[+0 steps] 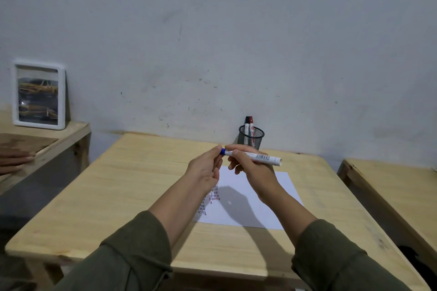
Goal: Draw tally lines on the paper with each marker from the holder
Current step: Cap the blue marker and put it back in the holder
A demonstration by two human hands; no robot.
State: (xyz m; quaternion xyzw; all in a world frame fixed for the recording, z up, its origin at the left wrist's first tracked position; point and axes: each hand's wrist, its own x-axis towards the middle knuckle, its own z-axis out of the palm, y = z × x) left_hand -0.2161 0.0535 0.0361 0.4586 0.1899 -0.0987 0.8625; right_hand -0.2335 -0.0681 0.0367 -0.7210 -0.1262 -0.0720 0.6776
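From the head view, the right hand (250, 168) is gripping the blue marker (254, 156) above the paper (281, 186), while the left hand (205, 170) is pinching its blue cap end. Black and red tally rows (210, 198) are already sitting on the sheet, so blue seems left. The mesh holder (251, 137) is holding a black marker (247, 123) and a red marker (251, 123).

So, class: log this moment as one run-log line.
left hand: on blue cap | right hand: holds marker | holder: two markers | paper: tallies
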